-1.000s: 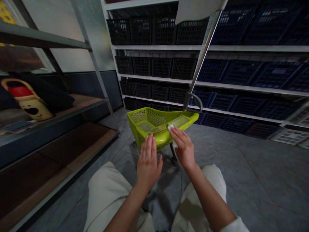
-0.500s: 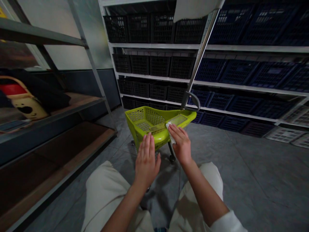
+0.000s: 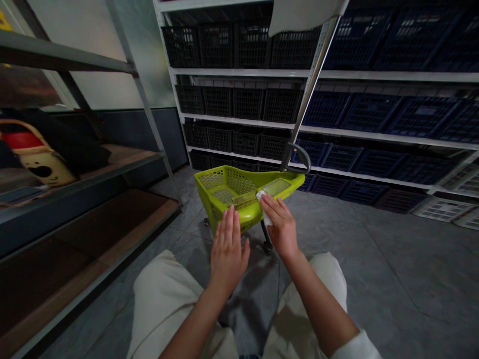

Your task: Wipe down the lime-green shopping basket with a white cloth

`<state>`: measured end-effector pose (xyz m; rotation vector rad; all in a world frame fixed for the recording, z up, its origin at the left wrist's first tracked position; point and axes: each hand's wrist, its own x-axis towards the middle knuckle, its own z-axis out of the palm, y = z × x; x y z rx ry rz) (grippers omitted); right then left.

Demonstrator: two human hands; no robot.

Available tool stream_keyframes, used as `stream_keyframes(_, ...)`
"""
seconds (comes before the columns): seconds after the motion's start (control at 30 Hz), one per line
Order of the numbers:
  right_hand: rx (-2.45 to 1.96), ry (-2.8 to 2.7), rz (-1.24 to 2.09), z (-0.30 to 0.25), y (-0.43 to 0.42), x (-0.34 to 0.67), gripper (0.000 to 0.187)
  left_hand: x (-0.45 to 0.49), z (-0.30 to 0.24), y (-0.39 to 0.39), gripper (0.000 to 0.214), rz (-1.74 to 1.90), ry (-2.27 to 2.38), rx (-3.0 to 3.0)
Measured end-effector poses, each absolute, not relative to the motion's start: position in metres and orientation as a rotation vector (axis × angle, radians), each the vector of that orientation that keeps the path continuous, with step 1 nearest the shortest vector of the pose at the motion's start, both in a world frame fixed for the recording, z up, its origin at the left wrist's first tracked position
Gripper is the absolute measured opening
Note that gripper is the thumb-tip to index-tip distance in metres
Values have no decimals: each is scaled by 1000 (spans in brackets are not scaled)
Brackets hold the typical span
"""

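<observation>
A lime-green basket cart (image 3: 239, 192) stands on the tiled floor (image 3: 377, 279) directly ahead of the person, between their knees and the shelving. Its plastic rim and mesh walls face up, and a small caster (image 3: 267, 246) shows beneath it. The right hand (image 3: 281, 227) lies on the near rim, fingers together and slightly curled, pinching a white cloth (image 3: 265, 208) against the plastic; most of the cloth is hidden under the hand. The left hand (image 3: 227, 254) is open and flat, fingers straight and close together, just beside the right hand. It overlaps the front of the cart, but whether its fingertips touch the plastic cannot be made out.

A metal pole (image 3: 310, 85) rises from the cart's curved grey handle (image 3: 298, 157), and its top is cut off behind a pale hanging sheet (image 3: 303, 12). White shelves (image 3: 239, 72) hold rows of black crates (image 3: 232, 102) and navy crates (image 3: 370, 112), with the lowest row partly hidden behind the cart. White crates (image 3: 441, 209) lie on the floor at right. On the left, a metal rack (image 3: 82, 172) carries dark fabric (image 3: 56, 142) and a yellow-and-red bag (image 3: 37, 159), cut off by the frame edge. Beige trousers (image 3: 164, 299) fill the bottom of the view.
</observation>
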<state>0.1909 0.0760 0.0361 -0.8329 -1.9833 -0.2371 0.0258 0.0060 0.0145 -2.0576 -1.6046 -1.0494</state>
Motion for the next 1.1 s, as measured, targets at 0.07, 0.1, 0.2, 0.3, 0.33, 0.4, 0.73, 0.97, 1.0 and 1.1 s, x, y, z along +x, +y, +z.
stream_keyframes(0.07, -763, -2031, -199, 34, 61, 174, 78, 26, 14, 6, 84, -1052, -1610, -2064)
stream_keyframes(0.1, -714, -2065, -189, 34, 55, 167, 75, 25, 13, 6, 86, -1049, -1618, -2070)
stream_keyframes(0.2, -596, -2163, -202, 34, 50, 164, 66, 24, 13, 6, 87, -1042, -1624, -2079)
stream_keyframes(0.3, -647, -2139, -263, 37, 68, 188, 67, 23, 14, 5, 82, -1029, -1607, -2067)
stream_keyframes(0.33, -699, -2096, -289, 38, 75, 197, 69, 24, 15, 6, 81, -1026, -1606, -2063)
stream_keyframes(0.4, -808, -2001, -326, 39, 84, 206, 75, 25, 15, 6, 81, -1025, -1607, -2059)
stream_keyframes(0.73, -642, -2128, -234, 29, 46, 166, 64, 26, 14, 6, 88, -1052, -1619, -2078)
stream_keyframes(0.97, -885, -1942, -305, 33, 77, 201, 80, 27, 15, 6, 79, -1076, -1608, -2064)
stream_keyframes(1.0, -885, -1949, -286, 33, 72, 194, 80, 27, 14, 6, 80, -1086, -1602, -2063)
stream_keyframes(1.1, -750, -2062, -223, 33, 52, 168, 75, 28, 13, 6, 84, -1088, -1617, -2061)
